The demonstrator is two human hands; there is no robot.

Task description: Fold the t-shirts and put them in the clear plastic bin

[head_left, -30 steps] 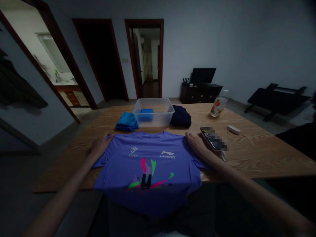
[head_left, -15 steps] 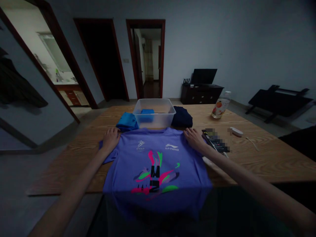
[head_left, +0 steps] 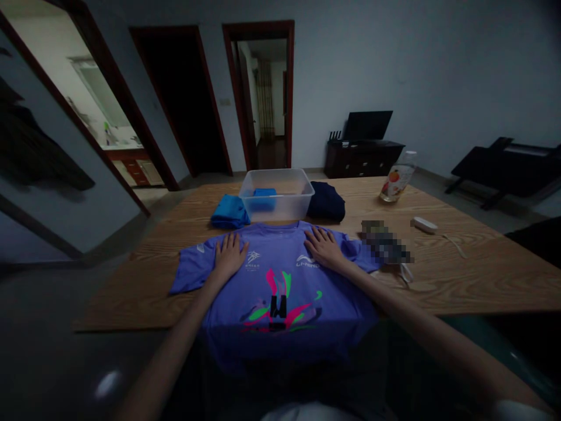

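Note:
A purple T-shirt (head_left: 272, 251) with a bright pink, green and black print lies face up on the table, its lower part hanging over the near edge. Flat on its left shoulder rests my left hand (head_left: 229, 255), fingers spread. My right hand (head_left: 323, 245) lies the same way near the other shoulder, above the white logo. Both sleeves are spread outward. Just beyond the collar stands a clear plastic box (head_left: 278, 204) with a folded blue cloth (head_left: 265, 200) inside.
Beside the box are a folded bright blue garment (head_left: 229, 211) on the left and a dark navy one (head_left: 326, 202) on the right. Farther right on the wooden table (head_left: 456, 280) are a bottle (head_left: 397, 178), a blurred-out item (head_left: 385, 242) and a white corded device (head_left: 425, 225).
Both hands have moved inward from the sleeves onto the shirt's shoulders. The sleeves now lie spread out to the sides. The camera view has shifted slightly.

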